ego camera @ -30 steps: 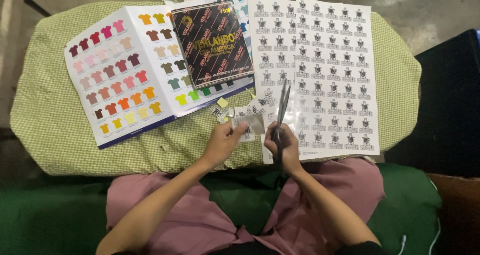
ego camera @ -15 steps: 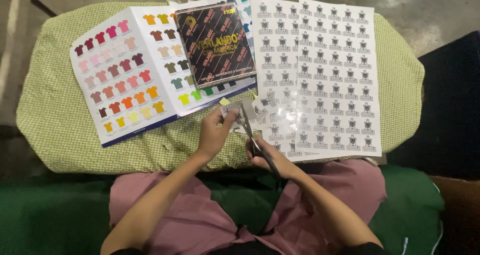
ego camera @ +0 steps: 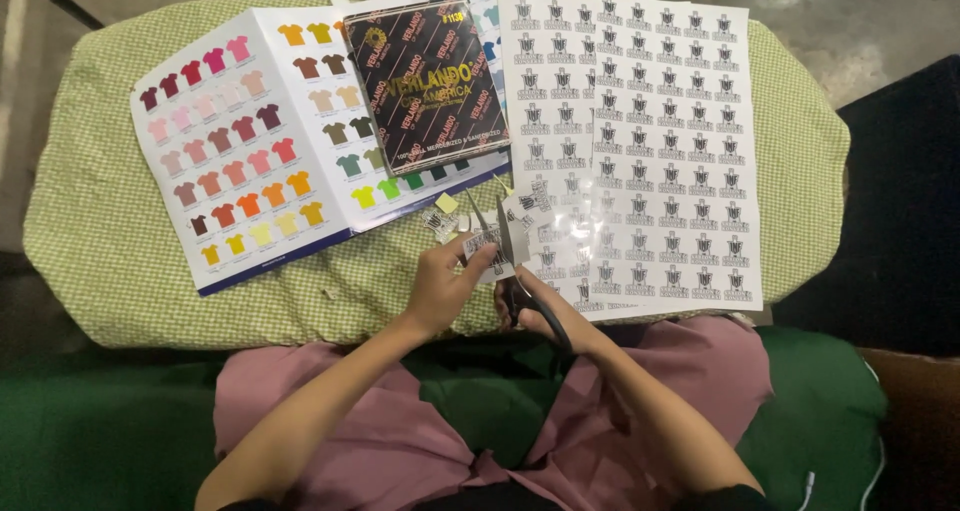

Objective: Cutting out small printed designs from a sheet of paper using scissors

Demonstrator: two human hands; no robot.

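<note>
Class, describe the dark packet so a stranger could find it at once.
Start at the green checked cushion. On it lies an open shirt colour chart; the dark packet rests on its right page. It alone is black with gold print, glossy among white sheets.

There is just one camera, worn on the person's head. It looks almost straight down, from close above the lap, at the green checked table [ego camera: 120, 241]. Both arms come up from the bottom edge. No second view shares the scene.
</note>
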